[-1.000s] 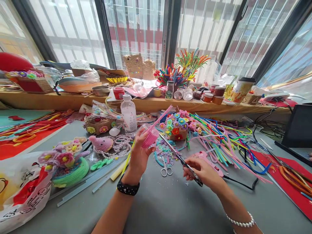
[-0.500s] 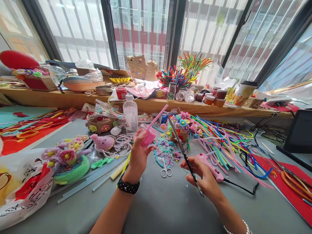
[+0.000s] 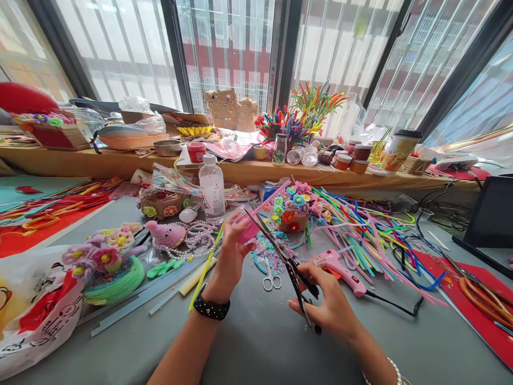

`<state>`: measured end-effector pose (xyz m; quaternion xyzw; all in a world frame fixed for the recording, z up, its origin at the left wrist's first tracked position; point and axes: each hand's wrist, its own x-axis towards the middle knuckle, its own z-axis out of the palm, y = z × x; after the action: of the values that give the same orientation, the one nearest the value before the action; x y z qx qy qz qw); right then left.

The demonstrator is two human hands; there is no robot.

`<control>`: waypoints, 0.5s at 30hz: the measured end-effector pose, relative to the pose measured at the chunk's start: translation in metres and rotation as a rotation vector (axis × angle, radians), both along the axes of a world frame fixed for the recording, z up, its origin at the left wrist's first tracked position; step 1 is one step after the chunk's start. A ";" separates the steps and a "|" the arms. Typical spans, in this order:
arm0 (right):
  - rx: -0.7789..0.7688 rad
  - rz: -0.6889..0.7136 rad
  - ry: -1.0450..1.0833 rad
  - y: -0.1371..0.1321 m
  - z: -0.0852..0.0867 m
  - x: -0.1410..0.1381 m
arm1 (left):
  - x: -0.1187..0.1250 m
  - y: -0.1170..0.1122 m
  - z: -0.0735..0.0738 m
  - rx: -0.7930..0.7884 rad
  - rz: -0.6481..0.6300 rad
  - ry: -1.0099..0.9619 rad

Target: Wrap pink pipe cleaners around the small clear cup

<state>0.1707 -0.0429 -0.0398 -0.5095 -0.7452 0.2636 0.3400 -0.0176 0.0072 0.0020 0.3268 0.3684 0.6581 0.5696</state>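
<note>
My left hand (image 3: 230, 251) is closed around a coiled pink pipe-cleaner piece (image 3: 248, 227), whose loose end sticks up to the right. My right hand (image 3: 326, 305) grips the black handles of long scissors (image 3: 280, 254). The blades are parted and their tips reach the pink piece beside my left fingers. A black beaded band sits on my left wrist. Both hands hover above the grey table (image 3: 264, 347).
Small scissors (image 3: 271, 278) and a pink glue gun (image 3: 339, 264) with its black cord lie just beyond my hands. Loose coloured pipe cleaners (image 3: 360, 230) spread to the right. A clear bottle (image 3: 211, 190), flower baskets (image 3: 290, 206), pearl beads (image 3: 196, 238) and a plastic bag (image 3: 36, 315) stand left.
My right hand has shifted its grip into the scissor handles and swung the blades left, from pointing away to opening against the pink piece in my left hand.
</note>
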 end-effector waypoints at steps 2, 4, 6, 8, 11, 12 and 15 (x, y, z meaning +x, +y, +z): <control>0.008 0.002 -0.010 0.000 -0.001 0.000 | 0.001 0.000 -0.001 0.025 -0.032 0.045; 0.035 -0.001 -0.015 -0.001 -0.002 -0.001 | 0.001 0.000 -0.002 0.042 -0.048 0.077; 0.071 -0.008 -0.021 -0.001 -0.003 -0.001 | 0.002 0.000 -0.002 0.045 -0.056 0.088; 0.099 -0.012 -0.028 -0.001 -0.004 -0.001 | 0.002 0.000 -0.001 0.041 -0.061 0.091; 0.128 -0.014 -0.033 -0.001 -0.003 -0.001 | 0.003 -0.001 -0.001 0.046 -0.081 0.112; 0.136 -0.015 -0.035 -0.001 -0.003 -0.002 | 0.003 -0.002 -0.001 0.053 -0.091 0.124; 0.151 -0.015 -0.044 -0.001 -0.003 -0.003 | 0.004 -0.003 0.000 0.062 -0.108 0.151</control>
<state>0.1681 -0.0441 -0.0429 -0.4935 -0.7664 0.1931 0.3630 -0.0138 0.0041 0.0021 0.4123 0.3717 0.6111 0.5644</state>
